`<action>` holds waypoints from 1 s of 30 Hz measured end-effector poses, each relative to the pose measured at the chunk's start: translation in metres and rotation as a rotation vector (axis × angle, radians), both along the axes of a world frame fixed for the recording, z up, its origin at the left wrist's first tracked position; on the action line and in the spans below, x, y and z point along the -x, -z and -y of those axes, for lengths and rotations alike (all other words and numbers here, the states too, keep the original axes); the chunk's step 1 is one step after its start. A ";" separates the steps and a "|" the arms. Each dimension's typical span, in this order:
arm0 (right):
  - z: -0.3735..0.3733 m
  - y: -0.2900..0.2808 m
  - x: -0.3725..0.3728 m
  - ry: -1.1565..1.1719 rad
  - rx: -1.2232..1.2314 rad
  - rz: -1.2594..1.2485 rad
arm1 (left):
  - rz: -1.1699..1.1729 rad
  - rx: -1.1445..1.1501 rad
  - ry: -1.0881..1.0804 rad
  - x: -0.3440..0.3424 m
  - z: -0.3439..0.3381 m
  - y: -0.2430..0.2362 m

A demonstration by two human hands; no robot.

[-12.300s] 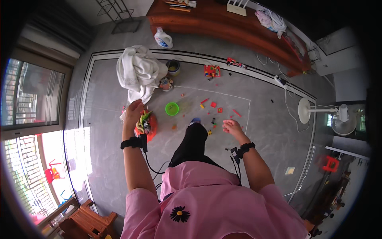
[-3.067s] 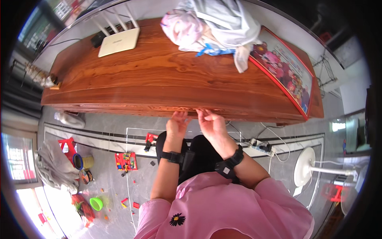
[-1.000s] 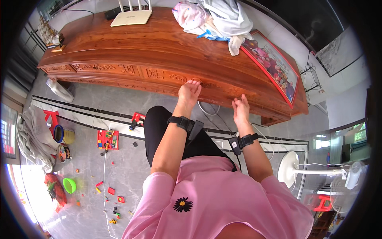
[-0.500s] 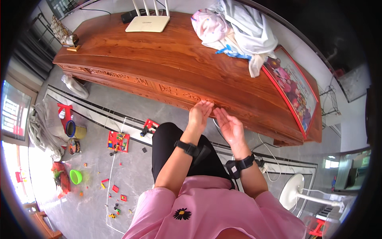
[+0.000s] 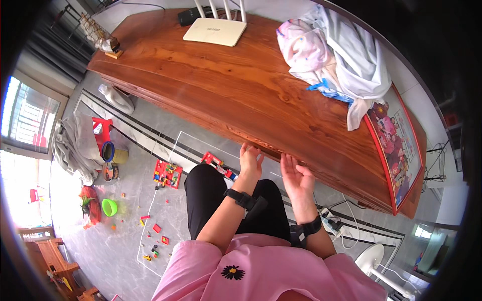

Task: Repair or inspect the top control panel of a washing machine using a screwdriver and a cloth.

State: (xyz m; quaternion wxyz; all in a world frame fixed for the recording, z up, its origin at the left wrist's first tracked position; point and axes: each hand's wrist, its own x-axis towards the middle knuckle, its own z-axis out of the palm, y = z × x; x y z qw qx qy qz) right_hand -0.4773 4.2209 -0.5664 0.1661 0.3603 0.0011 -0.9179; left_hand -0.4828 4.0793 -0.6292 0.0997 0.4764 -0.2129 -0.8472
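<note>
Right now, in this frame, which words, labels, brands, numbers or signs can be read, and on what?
No text reads clearly enough to quote.
White router: small mark on top, too small and blurred.
Red-framed picture: any lettering is too small to tell.

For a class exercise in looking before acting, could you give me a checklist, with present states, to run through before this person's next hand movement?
1. Right hand empty: ok, nothing shows in its open palm.
2. Left hand touching the wooden cabinet: cannot tell.
3. Cloth bundle clear of both hands: ok.
4. Framed picture set back from the cabinet's front edge: not ok, one corner reaches it.
5. Small toy pieces gathered up: not ok, they lie scattered.
</note>
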 end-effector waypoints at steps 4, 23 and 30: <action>0.012 0.003 -0.007 0.053 0.012 0.055 | -0.125 0.089 -0.034 -0.004 0.023 -0.002; 0.062 0.007 -0.028 0.103 -0.206 -0.019 | -0.134 0.644 0.430 -0.055 0.121 0.030; 0.057 0.005 -0.013 0.052 -0.275 0.145 | -0.211 -0.009 0.253 -0.040 0.110 0.046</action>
